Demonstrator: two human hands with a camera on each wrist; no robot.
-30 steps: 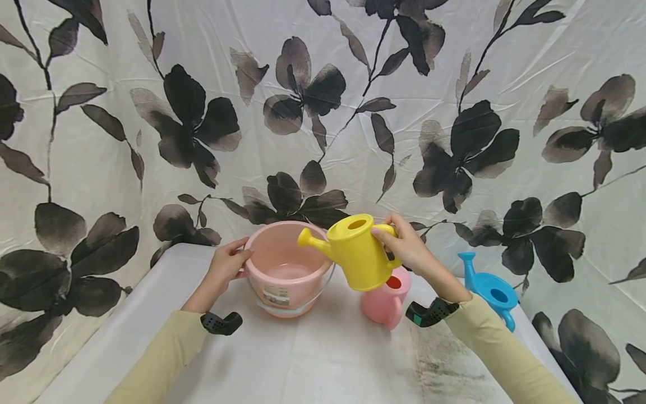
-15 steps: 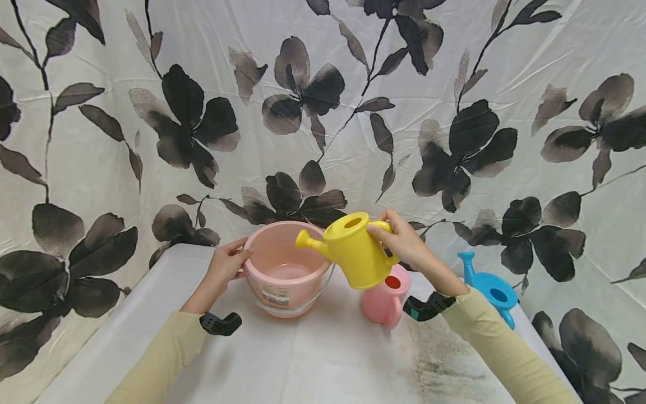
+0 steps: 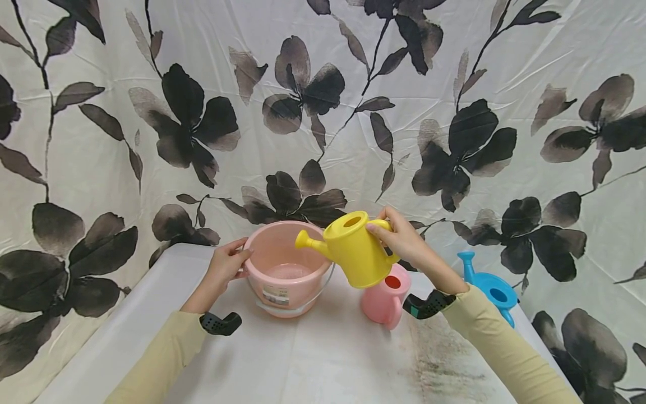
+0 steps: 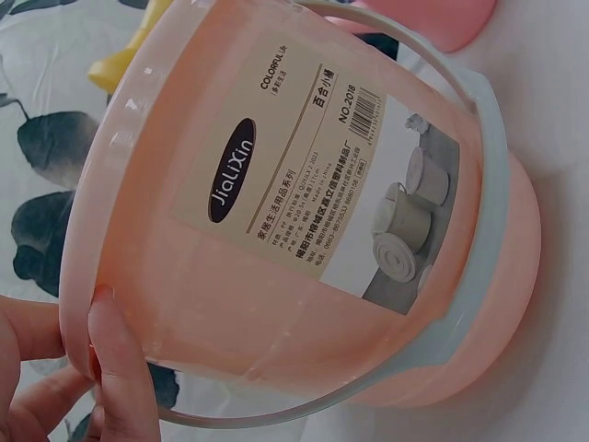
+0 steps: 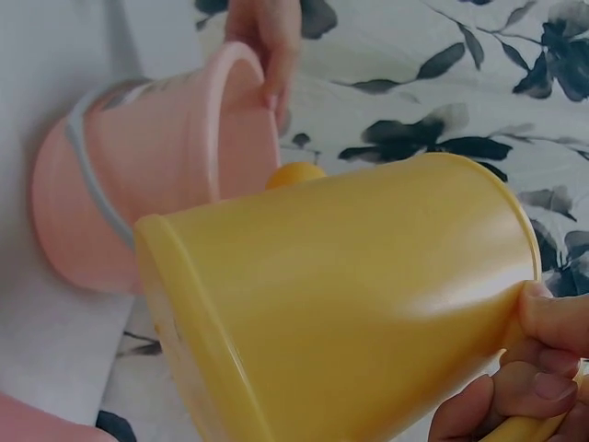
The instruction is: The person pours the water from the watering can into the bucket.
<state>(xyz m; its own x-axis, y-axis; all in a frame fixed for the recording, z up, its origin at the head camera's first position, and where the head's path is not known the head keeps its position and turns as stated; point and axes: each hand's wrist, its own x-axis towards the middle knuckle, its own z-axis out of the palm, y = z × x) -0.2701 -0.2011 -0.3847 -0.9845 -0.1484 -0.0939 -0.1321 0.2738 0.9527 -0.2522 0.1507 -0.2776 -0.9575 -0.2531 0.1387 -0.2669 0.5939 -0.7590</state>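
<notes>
My left hand (image 3: 225, 265) pinches the left rim of a pink bucket (image 3: 301, 287), thumb on the near side. The bucket stands upright on the table, its grey handle hanging down in front, and a printed label (image 4: 304, 193) faces the left wrist view. On the right, my right hand (image 3: 405, 240) grips the handle of a yellow watering can (image 3: 362, 255). The can is raised off the table and tilted left, with its spout (image 3: 312, 242) over the bucket's opening. Fingers curl round the handle and the thumb (image 5: 543, 313) lies against the can's top edge.
A pink watering can (image 3: 378, 306) stands on the white table (image 3: 323, 359), just right of the bucket and partly behind the yellow one. Farther right is a blue watering can (image 3: 487, 286). Floral cloth (image 3: 353, 185) hangs behind, and a dark stain marks the table's right side.
The yellow watering can and my right hand have shifted slightly left and up. A pale, rippled patch now shows on the bucket's bottom. My left hand stays put on the rim.
</notes>
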